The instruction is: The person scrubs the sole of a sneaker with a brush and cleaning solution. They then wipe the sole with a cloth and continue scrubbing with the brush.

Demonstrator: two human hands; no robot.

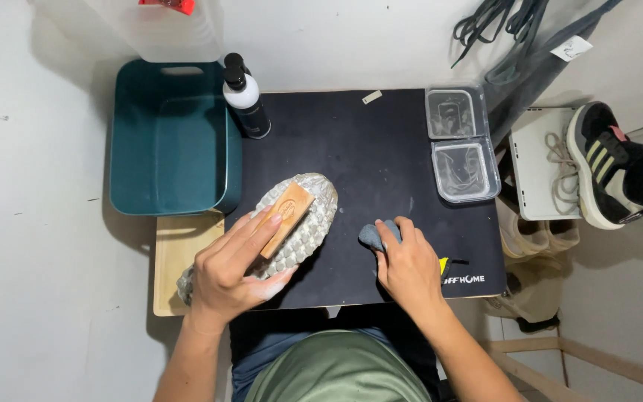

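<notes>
A pale shoe lies sole up on a black mat, its grey patterned sole facing me. My left hand presses a wooden-backed brush flat against the sole, fingers stretched along the wood. My right hand rests on the mat to the right of the shoe, closed on a small grey cloth. The two hands are apart, and the right hand does not touch the shoe.
A teal basin stands at the left, a black-and-white pump bottle beside it. Two clear plastic containers sit at the mat's right edge. A black sneaker lies on a white box at the right. Dark laces hang at the top.
</notes>
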